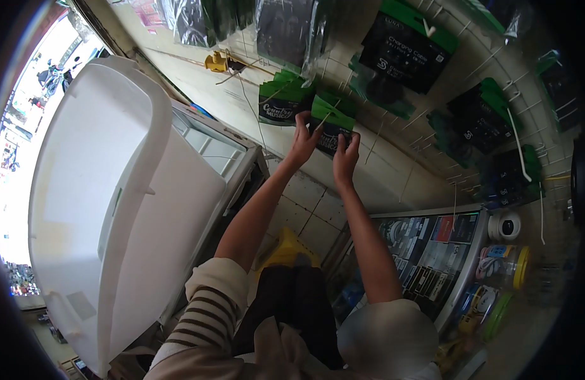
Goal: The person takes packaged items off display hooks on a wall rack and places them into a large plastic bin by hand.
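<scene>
Both arms reach up to a wire rack on the wall. My left hand (pixel 302 140) has its fingers closed on the left edge of a black and green "Country Music" packet (pixel 331 130). The right edge of that packet is pinched by my right hand (pixel 347 158). The packet hangs at a wire hook, and its green top shows above my fingers. Just to the left hangs a stack of similar packets (pixel 281 104), close to my left fingertips.
Charging cable packets (pixel 403 54) and more black and green packets (pixel 479 117) hang at the right. A large white plastic chair (pixel 137 209) stands at the left. A glass display case (pixel 425 253) and lidded jars (pixel 504 266) are at the lower right.
</scene>
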`<state>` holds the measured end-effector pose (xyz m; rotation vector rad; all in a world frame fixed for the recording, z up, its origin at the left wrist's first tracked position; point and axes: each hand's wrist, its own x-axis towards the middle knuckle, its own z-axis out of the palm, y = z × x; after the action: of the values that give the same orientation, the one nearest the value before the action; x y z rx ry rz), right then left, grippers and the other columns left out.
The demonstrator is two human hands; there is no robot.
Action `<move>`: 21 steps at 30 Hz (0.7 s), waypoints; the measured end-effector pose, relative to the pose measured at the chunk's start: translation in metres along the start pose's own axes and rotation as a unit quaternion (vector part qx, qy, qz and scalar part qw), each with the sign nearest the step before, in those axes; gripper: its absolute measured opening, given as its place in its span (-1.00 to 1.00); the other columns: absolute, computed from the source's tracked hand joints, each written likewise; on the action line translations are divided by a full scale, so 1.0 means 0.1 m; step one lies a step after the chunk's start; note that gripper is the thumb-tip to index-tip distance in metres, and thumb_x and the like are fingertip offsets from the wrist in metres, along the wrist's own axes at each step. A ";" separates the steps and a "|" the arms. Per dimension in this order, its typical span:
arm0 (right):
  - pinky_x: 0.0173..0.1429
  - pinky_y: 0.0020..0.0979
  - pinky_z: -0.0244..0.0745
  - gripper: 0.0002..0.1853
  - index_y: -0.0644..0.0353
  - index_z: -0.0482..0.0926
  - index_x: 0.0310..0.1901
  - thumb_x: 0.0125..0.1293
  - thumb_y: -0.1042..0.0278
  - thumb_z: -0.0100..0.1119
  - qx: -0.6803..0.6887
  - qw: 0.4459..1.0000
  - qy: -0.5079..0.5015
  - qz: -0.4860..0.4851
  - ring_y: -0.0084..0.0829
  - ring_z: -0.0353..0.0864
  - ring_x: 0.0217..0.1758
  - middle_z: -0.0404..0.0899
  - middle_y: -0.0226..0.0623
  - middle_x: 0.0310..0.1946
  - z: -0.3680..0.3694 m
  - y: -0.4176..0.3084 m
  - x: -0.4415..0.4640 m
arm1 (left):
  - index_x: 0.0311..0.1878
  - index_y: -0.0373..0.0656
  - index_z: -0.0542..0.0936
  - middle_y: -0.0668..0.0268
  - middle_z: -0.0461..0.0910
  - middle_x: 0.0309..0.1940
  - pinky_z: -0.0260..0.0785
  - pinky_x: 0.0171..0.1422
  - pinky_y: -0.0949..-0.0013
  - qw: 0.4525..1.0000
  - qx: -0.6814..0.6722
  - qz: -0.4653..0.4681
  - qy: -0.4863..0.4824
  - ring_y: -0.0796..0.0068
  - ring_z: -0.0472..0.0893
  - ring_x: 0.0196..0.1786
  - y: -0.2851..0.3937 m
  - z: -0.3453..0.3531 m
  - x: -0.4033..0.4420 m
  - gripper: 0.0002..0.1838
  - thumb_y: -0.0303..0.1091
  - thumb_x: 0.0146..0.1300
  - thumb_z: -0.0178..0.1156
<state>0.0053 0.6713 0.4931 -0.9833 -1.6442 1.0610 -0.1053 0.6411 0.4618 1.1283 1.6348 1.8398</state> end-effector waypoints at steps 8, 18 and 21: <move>-0.10 -0.34 0.31 -0.78 0.33 0.25 -0.12 0.25 0.41 -0.10 0.021 0.999 -0.018 0.024 -0.24 0.45 -0.18 0.42 -0.06 -0.24 -0.15 -0.52 -0.49 | 0.07 -0.32 0.17 0.04 0.26 -0.08 0.17 0.09 0.30 0.988 0.121 -0.007 0.097 0.19 0.31 0.00 0.75 -0.20 -0.77 -0.56 -0.49 0.12 0.02; 0.07 -0.36 0.21 -0.65 0.33 0.20 0.03 0.27 0.37 -0.09 0.107 0.973 -0.176 0.102 -0.33 0.36 0.00 0.35 -0.08 -0.07 -0.52 -2.03 -0.99 | -0.04 -0.32 0.18 -0.01 0.30 -0.16 0.18 0.04 0.26 0.955 0.101 -0.167 0.223 0.09 0.37 -0.11 2.57 -0.45 -1.57 -0.66 -0.41 0.18 0.00; 0.11 -0.39 0.15 -0.64 0.29 0.15 0.07 0.28 0.37 -0.11 0.146 0.954 -0.249 0.075 -0.38 0.30 0.04 0.30 -0.15 -0.03 -0.49 -2.77 -0.96 | -0.03 -0.31 0.13 0.01 0.26 -0.16 0.14 0.07 0.29 0.945 0.101 -0.151 0.273 0.14 0.34 -0.07 3.27 -0.65 -1.59 -0.66 -0.42 0.19 -0.03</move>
<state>0.0392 0.5071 0.7381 -0.6829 -1.7500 1.7085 -0.0018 0.4105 0.7311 0.4028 2.1993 1.9077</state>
